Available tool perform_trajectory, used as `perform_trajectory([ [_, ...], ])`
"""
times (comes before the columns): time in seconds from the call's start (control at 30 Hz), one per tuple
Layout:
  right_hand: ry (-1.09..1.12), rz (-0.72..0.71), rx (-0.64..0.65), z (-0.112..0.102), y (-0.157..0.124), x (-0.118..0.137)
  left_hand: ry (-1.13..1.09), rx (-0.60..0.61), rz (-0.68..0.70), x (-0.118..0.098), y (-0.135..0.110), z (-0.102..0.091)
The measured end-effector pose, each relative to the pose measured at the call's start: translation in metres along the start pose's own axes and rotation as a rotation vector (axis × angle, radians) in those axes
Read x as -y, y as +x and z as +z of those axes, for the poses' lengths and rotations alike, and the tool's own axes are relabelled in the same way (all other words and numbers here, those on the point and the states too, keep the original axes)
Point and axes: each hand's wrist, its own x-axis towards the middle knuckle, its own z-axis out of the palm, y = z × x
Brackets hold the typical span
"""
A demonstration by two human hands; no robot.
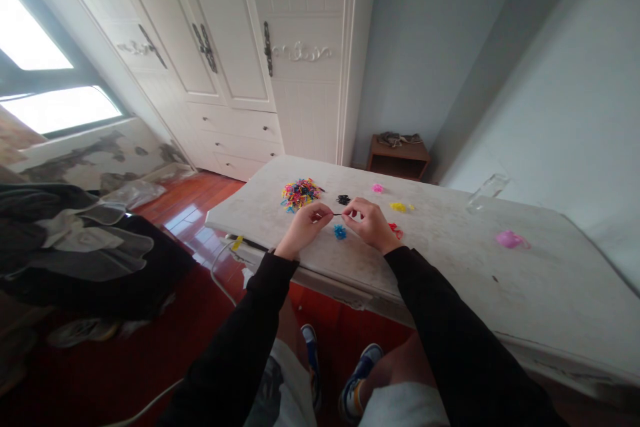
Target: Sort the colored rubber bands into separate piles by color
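Note:
My left hand [306, 227] and my right hand [369, 222] meet above the white table [450, 260], both pinched on a thin black band [337, 214] stretched between their fingertips. Just beyond lies a small black heap [343, 199]. A mixed pile of coloured bands [300, 193] sits to the left. A blue heap [340, 232] lies between my hands, a red heap [395, 231] beside my right wrist, a yellow heap [399, 207] and a pink heap [377, 188] farther back.
A clear glass jar [486, 192] lies on its side at the back right, with a pink bag [509, 239] nearer. White wardrobe [260, 60] stands behind, a small wooden stand [399, 157] in the corner, dark clothing [85, 247] on the left.

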Motion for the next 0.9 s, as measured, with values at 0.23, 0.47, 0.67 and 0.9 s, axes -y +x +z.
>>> perform_trajectory([
  [0.23,0.040,0.051,-0.009,0.002,0.002,0.000,-0.026,0.055,-0.010,0.001,-0.001,-0.002],
  [0.47,-0.095,0.180,-0.209,-0.005,0.004,-0.012,-0.070,-0.005,-0.088,0.002,0.002,-0.002],
  [0.67,-0.158,0.160,-0.276,-0.005,0.003,-0.009,-0.039,-0.013,-0.079,0.005,0.002,0.001],
  [0.9,-0.089,0.002,-0.088,0.004,-0.001,0.000,-0.121,-0.032,-0.084,0.012,0.006,0.000],
])
